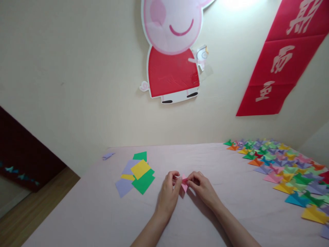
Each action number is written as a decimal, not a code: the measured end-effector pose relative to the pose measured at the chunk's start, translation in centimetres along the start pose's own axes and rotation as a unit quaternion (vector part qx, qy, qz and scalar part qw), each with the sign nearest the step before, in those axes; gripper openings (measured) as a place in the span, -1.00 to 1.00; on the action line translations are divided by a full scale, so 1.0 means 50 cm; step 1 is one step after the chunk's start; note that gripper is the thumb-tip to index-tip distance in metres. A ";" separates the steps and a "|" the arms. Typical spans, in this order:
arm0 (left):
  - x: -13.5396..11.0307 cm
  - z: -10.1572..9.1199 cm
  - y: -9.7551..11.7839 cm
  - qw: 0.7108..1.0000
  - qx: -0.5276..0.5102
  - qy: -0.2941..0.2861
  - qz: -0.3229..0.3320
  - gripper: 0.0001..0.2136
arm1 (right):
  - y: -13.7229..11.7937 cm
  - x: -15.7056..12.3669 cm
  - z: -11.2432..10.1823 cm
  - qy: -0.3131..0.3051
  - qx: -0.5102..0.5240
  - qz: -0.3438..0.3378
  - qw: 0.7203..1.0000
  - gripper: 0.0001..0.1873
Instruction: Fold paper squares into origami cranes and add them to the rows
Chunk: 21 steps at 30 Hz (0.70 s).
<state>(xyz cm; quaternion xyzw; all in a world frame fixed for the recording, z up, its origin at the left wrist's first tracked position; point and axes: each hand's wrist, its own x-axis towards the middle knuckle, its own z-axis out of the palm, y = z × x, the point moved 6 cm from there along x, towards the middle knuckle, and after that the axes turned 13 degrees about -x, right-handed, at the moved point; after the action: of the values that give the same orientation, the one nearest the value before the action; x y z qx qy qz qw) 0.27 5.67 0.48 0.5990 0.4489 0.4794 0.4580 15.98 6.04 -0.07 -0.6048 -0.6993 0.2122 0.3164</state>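
Observation:
Between my two hands is a small pink folded paper (184, 187), its lower end tapering to a point just above the table. My left hand (169, 189) pinches its left side, thumb in front and fingers curled behind. From the other side, my right hand (202, 186) grips the paper's right edge between thumb and forefinger. The exact fold under the fingertips is too small to make out. Left of my hands lie loose paper squares in green, purple and yellow (141, 169), overlapping one another.
Rows of folded paper cranes (284, 187) in many colours cover the table's right side. A purple folded piece (108, 156) lies at the far left corner of the pale pink tabletop (89, 209). Behind it, the wall bears a cartoon pig cutout (173, 73) and a red banner (280, 65).

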 end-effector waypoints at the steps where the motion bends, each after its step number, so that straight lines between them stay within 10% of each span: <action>1: 0.000 0.005 -0.012 0.999 -0.036 0.001 -0.034 -0.68 | 0.002 -0.001 -0.002 0.017 0.024 0.007 1.000 -0.79; 6: -0.001 0.056 -0.066 0.960 -0.225 -0.015 -0.164 -0.54 | 0.003 -0.003 -0.003 0.051 0.076 0.014 0.996 -0.79; 10: -0.003 0.061 -0.066 0.951 -0.274 0.009 -0.142 -0.58 | -0.010 -0.007 -0.004 0.057 0.027 -0.006 0.998 -0.82; 21: -0.022 0.048 -0.018 0.996 0.079 -0.016 -0.031 -0.60 | -0.050 -0.018 0.008 0.016 -0.133 -0.073 0.988 -0.87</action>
<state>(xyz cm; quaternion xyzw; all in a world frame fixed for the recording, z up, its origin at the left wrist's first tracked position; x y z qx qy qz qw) 2.40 4.48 -0.86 0.6269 0.4965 0.4180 0.4310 13.95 4.72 1.17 -0.5923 -0.7585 0.0837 0.2585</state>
